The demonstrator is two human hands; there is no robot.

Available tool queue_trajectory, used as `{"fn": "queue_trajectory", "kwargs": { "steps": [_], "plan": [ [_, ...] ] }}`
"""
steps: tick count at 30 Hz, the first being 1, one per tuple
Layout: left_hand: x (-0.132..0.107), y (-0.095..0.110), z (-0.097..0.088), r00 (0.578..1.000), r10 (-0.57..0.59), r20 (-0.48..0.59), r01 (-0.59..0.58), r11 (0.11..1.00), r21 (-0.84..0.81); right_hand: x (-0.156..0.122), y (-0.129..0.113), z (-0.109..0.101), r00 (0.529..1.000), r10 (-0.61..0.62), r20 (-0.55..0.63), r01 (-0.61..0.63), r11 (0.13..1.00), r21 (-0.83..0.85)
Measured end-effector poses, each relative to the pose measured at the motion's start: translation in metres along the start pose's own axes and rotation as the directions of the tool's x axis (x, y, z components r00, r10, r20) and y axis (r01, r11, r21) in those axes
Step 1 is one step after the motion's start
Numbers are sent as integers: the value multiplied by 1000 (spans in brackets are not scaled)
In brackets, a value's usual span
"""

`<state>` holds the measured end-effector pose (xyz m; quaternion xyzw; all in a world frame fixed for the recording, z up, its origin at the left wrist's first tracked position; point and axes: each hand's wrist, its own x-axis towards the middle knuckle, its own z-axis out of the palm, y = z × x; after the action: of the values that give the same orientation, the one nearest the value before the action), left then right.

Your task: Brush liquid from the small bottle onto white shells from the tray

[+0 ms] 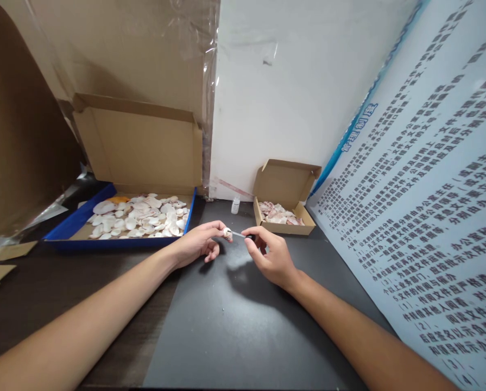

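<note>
Pinched between thumb and fingertips, the left hand [197, 244] has its grip closed on a small pale seashell [227, 233], held just above the middle of the dark worktop [226, 326]. Facing it, the right hand [269, 258] clamps the dark cap end of a thin applicator brush [239, 234] whose tip touches the shell. Such a shell is likely light, stiff and brittle, with a smooth curved face that could slip; holding it by the rim, as here, looks the safest hold, and the slender brush probably needs only a light pinch. Beyond the hands, near the worktop's far edge, a small white bottle [235, 205] stands between two cardboard boxes. Toward the far left corner, a blue-sided cardboard tray [75, 220], lid flap upright, holds a loose spread of flat white and pinkish shells [140, 216]. Toward the far right, a smaller brown mailer box [285, 225] holds a few mottled shells [279, 213]. A glossy printed poster [422, 217] leans along the right edge, and taped cardboard sheets [116, 49] and a white wall [300, 81] close the back.
</note>
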<state>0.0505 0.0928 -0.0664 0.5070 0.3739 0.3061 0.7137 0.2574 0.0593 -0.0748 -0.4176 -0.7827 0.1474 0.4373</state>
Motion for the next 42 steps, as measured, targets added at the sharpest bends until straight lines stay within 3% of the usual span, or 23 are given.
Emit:
{"fn": "queue_trajectory", "kwargs": {
  "steps": [5,9,13,18,22,24,31,35,42],
  "plan": [
    [0,-1,-1,1000,6,5,-6,1000,7,0,-1,-1,1000,-4,-21,3,997,-81],
    [1,-2,-2,1000,3,7,-3,1000,5,0,-1,-1,997,-79,23,81,995,-64],
    [1,-2,-2,1000,-6,10,6,1000,13,1,0,0,995,-98,-9,94,972,-214],
    [1,-1,-1,1000,-9,11,9,1000,15,0,0,-1,975,-218,44,222,951,-217],
    [1,-1,-1,1000,-2,13,2,1000,18,0,1,-1,993,-114,-19,100,932,-349],
    [2,-1,-1,1000,-5,7,5,1000,13,-1,1,0,995,-92,-38,75,946,-315],
    [4,-2,0,1000,-14,-17,14,1000,-10,0,1,0,992,-127,-16,116,945,-306],
    [6,-2,1,999,-22,-26,22,999,-23,2,0,0,976,-217,7,213,951,-225],
    [10,-3,-2,996,-64,59,64,998,5,3,-2,-1,982,-186,2,175,920,-352]
  ]
}}
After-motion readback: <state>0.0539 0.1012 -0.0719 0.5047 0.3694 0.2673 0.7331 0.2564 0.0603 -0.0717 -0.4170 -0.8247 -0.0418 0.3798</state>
